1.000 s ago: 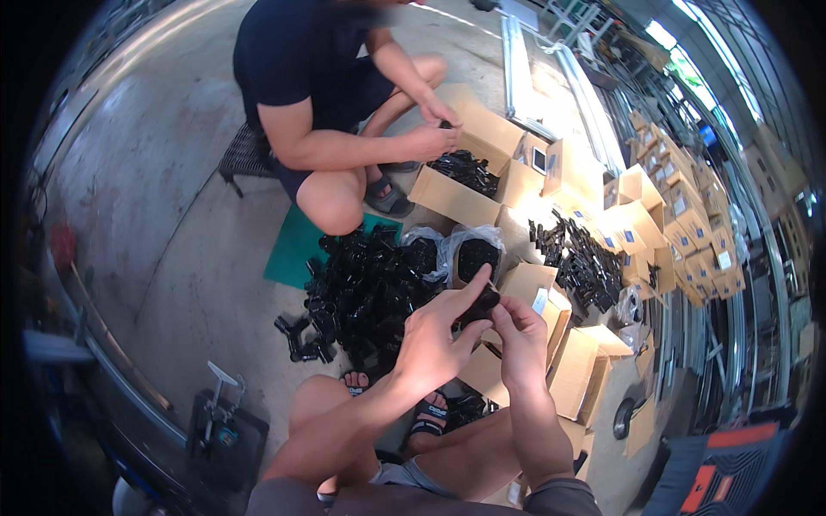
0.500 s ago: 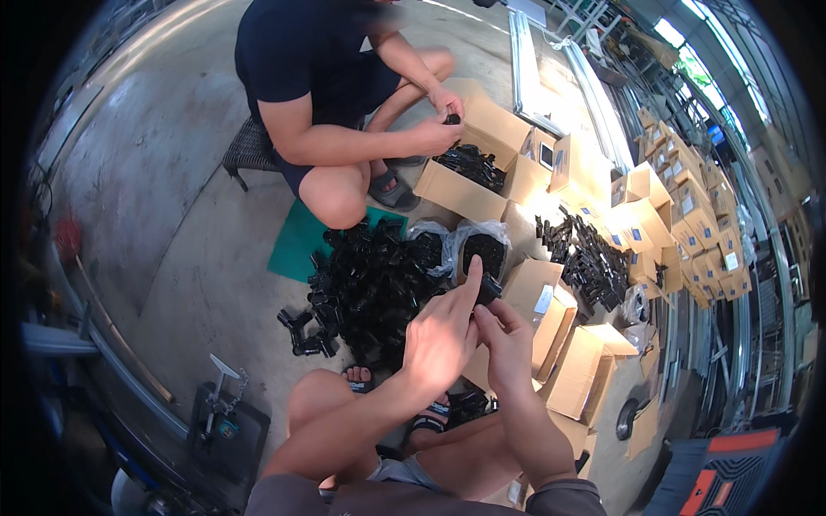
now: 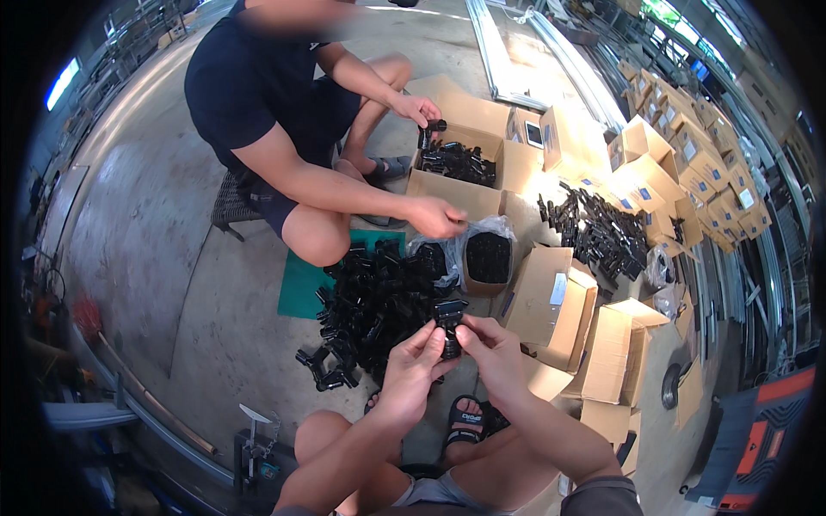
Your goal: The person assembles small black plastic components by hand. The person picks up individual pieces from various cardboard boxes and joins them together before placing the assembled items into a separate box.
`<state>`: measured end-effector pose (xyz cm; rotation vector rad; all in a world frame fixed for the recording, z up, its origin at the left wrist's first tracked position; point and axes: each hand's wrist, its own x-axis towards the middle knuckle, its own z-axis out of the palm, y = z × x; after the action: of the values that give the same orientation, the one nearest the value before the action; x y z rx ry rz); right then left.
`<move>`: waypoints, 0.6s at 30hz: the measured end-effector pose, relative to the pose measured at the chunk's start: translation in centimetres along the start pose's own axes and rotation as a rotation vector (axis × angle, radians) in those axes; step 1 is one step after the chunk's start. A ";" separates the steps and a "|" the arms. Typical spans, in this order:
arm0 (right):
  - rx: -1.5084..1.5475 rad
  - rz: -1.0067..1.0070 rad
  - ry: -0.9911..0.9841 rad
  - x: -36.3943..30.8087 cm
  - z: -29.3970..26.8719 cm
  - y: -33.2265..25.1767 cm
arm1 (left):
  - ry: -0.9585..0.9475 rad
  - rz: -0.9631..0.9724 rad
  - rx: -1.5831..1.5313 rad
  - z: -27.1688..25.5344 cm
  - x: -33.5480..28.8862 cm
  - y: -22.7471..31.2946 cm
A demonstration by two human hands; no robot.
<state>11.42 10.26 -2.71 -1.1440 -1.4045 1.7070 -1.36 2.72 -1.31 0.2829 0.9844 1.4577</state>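
Observation:
Between my two hands stands a glossy black T-shaped fitting (image 3: 449,315), its wider end up. The fingers of my left hand (image 3: 408,370) pinch its left side. My right hand (image 3: 495,351) grips it from the right with thumb and fingers. Just beyond lies a large heap of similar black branched fittings (image 3: 366,297), partly on a green mat (image 3: 297,288). Across from me sits a co-worker, one hand (image 3: 416,109) holding another black fitting (image 3: 432,132) over an open carton (image 3: 447,191). The co-worker's other hand (image 3: 437,217) reaches over the heap toward a plastic-lined box (image 3: 489,288).
Open cardboard boxes (image 3: 551,301) stand to my right. Behind them is a second pile of black parts (image 3: 598,232). Stacked cartons (image 3: 693,159) and metal profiles (image 3: 576,64) lie farther off. At left are a long wooden handle (image 3: 155,391) and a metal rail (image 3: 90,415).
My hands have lowered and turned the fitting upright, both now pinching it. The co-worker's hands have parted, one reaching toward the lined box. The view has shifted.

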 end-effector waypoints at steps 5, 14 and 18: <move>0.019 -0.047 -0.134 3.0 0.7 0.9 | 0.052 -0.041 -0.133 -0.8 -0.2 2.0; -1.052 -0.272 -0.121 21.1 -4.6 19.8 | 0.274 0.028 -0.282 -1.9 1.2 4.0; -1.465 -0.625 -0.057 27.4 -2.2 24.9 | 0.332 0.017 -0.289 -1.6 2.3 4.2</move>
<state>3.26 29.82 -33.20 -1.0266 -2.7420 0.0708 -5.82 4.82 -0.19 -0.1669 1.0163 1.6727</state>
